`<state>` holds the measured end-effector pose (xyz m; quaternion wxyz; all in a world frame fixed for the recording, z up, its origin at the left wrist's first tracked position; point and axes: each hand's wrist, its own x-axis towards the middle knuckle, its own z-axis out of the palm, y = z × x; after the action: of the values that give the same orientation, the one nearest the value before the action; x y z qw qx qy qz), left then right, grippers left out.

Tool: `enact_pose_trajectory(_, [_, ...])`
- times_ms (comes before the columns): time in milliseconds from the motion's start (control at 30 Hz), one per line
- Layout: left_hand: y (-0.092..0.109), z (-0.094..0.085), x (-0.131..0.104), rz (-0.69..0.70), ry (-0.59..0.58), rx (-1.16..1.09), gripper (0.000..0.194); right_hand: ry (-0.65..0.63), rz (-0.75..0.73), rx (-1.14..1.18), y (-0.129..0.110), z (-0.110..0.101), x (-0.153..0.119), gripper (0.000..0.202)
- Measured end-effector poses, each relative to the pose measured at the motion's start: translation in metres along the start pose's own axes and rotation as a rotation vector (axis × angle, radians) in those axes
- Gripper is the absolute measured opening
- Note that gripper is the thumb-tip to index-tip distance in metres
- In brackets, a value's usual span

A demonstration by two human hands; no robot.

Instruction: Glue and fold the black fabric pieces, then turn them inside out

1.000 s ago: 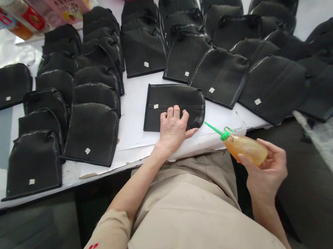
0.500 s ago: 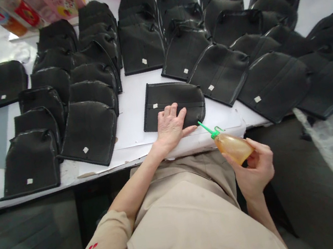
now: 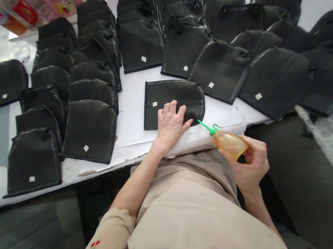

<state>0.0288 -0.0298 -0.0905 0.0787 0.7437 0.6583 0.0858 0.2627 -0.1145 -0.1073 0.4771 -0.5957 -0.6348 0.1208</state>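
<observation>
Amber bottle slants, gripped in the right hand; left hand lies spread on black piece.

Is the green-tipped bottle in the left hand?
No, the right hand holds the bottle, while the left hand rests on a black piece.

At the centre of the frame, the left hand rests, fingers spread, on 1 black pouch lying on the white desk. Lower right of it, the right hand grips an amber bottle, its green nozzle pointing at the pouch's lower right edge. Overlapping pieces fill the upper middle.
</observation>
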Motion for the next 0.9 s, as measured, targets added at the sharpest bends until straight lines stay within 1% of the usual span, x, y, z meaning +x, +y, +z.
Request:
enact_pose_trajectory(133, [-0.0005,-0.0003,0.0002,-0.006,-0.005,-0.005,0.045,-0.025,-0.078,-0.037,0.0013,-0.0043,-0.0029,0.059])
enact_pose_trajectory(233, [-0.0006,-0.0004,0.0000,-0.006,-0.006,-0.004,0.046,-0.012,-0.085,-0.057,0.0005,-0.0061,-0.0045,0.059])
enact_pose_trajectory(433, [-0.0013,-0.0007,-0.0004,0.011,0.006,0.018,0.046,-0.005,-0.133,-0.036,0.0013,-0.0002,-0.0025,0.060])
enact_pose_trajectory(567, [-0.0028,-0.0013,-0.0001,0.012,0.002,0.014,0.045,-0.009,-0.125,-0.058,0.0027,0.0006,-0.0010,0.058])
enact_pose_trajectory(733, [-0.0048,-0.0011,0.0005,0.008,-0.001,-0.001,0.044,-0.004,-0.087,-0.097,0.0015,-0.0050,-0.0030,0.055])
enact_pose_trajectory(900, [-0.0058,-0.0012,0.0009,0.014,0.001,-0.014,0.045,0.007,-0.112,-0.078,0.0024,-0.0054,-0.0057,0.059])
